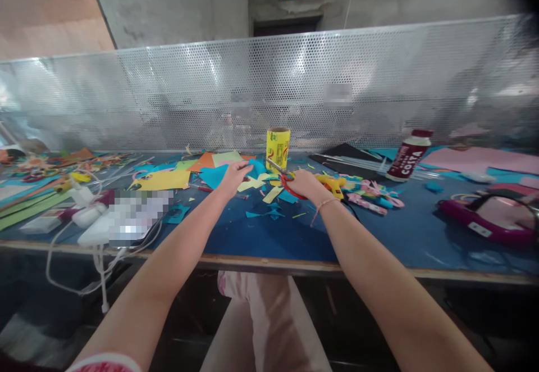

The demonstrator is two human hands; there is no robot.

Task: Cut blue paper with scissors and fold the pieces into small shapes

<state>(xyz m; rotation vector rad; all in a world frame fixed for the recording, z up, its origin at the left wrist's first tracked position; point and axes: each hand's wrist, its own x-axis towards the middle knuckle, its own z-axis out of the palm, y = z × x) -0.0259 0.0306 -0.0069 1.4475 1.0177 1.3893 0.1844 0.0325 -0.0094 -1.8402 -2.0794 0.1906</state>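
Observation:
My left hand (233,177) reaches out over the blue table top (269,237) and pinches the edge of a blue paper piece (219,174). My right hand (304,183) is closed round red-handled scissors (283,176), whose blades point left and up toward that paper. Yellow and blue paper offcuts (269,195) lie under and between both hands. A yellow roll (277,148) stands upright just behind the scissors.
A yellow glue gun (332,184) lies right of my right hand. A Costa bottle (408,155) stands farther right, a pink case (488,214) at the right edge. White cables and chargers (90,214) sit left. A perforated metal screen (269,91) backs the table.

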